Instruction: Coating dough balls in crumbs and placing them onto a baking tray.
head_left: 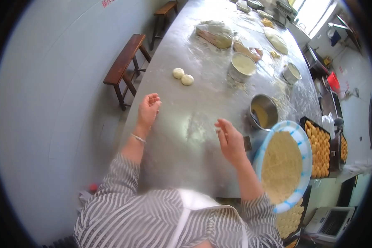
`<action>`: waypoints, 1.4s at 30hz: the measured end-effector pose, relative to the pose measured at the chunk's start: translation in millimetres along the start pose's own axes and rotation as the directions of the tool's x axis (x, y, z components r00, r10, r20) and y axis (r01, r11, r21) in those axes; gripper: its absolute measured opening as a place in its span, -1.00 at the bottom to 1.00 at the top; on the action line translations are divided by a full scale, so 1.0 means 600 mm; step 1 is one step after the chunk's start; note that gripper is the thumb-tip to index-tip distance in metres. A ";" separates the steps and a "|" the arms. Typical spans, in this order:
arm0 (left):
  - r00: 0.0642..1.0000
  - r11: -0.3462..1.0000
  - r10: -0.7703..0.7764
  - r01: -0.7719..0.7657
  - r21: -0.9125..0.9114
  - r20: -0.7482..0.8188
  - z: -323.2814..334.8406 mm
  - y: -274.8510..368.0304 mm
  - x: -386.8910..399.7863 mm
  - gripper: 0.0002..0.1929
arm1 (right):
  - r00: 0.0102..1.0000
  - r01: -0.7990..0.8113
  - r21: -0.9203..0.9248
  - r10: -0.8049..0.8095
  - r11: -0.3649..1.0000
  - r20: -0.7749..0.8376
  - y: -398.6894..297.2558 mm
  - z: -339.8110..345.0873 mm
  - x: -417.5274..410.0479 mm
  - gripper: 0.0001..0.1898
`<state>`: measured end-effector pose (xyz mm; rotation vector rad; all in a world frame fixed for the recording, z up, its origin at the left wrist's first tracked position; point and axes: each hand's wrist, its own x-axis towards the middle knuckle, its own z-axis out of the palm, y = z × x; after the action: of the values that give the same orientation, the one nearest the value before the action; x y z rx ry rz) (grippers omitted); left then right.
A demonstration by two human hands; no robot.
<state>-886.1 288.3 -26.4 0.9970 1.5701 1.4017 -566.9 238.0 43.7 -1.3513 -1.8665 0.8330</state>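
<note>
Over the left edge of a floured metal table [173, 130], my left hand [148, 108] is raised with its fingers curled and nothing seen in it. My right hand [231, 139] hovers over the table's right part, fingers bent and apart, also holding nothing visible. Two round dough balls [183, 77] lie touching each other, beyond my left hand. A metal pot [264, 112] with a yellowish mixture and a dark utensil stands beyond my right hand. Right of my right forearm is a blue-and-white basin [307, 152] of crumbly tan filling. A small dark block [247, 143] lies beside my right hand.
Farther up stand metal containers of pale contents [243, 66] [292, 73], plastic-covered dough [217, 34] and a long dough piece [276, 40]. Trays of browned pastries [319, 148] and pale pieces [290, 220] are at right. Wooden benches [125, 59] line the left wall.
</note>
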 end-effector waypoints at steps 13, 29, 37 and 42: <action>0.948 0.955 -0.248 0.205 0.212 0.200 0.095 -0.049 0.326 -0.47 | 0.945 -0.301 -0.341 0.326 0.891 0.018 0.129 0.237 0.426 -0.41; 0.929 0.974 -0.084 0.153 -0.168 0.361 0.128 -0.069 0.171 -0.56 | 0.765 -0.638 0.551 0.523 0.538 0.375 0.048 0.133 0.073 -0.51; 0.585 0.952 -0.024 0.260 -0.159 0.811 0.277 0.142 -0.084 -0.68 | 0.870 -0.390 0.596 0.493 0.702 -0.010 -0.033 -0.166 -0.191 -0.60; 0.448 0.971 0.214 -0.002 -0.239 0.868 0.460 0.241 -0.179 -0.75 | 0.620 -0.427 0.215 0.457 0.879 -0.638 0.052 -0.330 -0.266 -0.64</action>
<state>-583.0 304.0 102.1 1.4019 0.5334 0.7925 -351.4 114.1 106.0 -1.8195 -0.9414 0.4826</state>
